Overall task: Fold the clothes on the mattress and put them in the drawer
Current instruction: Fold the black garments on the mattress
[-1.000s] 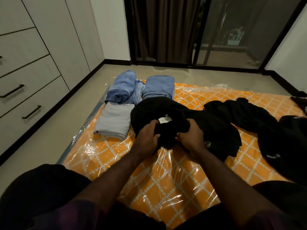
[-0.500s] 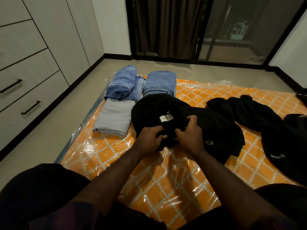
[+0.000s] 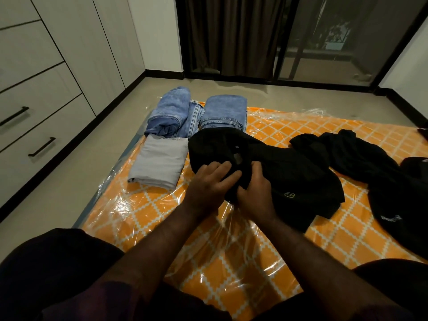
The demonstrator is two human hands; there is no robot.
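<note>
Both hands work a black shirt [image 3: 289, 163] lying on the mattress [image 3: 231, 251], which is orange with a white lattice and still wrapped in clear plastic. The left hand [image 3: 208, 181] lies flat on the near edge of the shirt, fingers straight and spread over the cloth. The right hand [image 3: 254, 188] is just beside it, fingers curled and pinching a bunch of the same fabric. A small round logo shows on the shirt to the right of the hands.

To the left of the shirt a folded grey cloth [image 3: 159, 162] sits near the mattress corner. Behind it lie two folded pairs of jeans [image 3: 199, 112], side by side and touching, at the far edge. More black clothes [image 3: 361, 156] lie unfolded in a heap on the right side of the mattress.

Along the left wall stand drawers [image 3: 34, 117] with black bar handles, all closed, so their contents are hidden. A dark curtain [image 3: 227, 35] hangs at the far wall.
</note>
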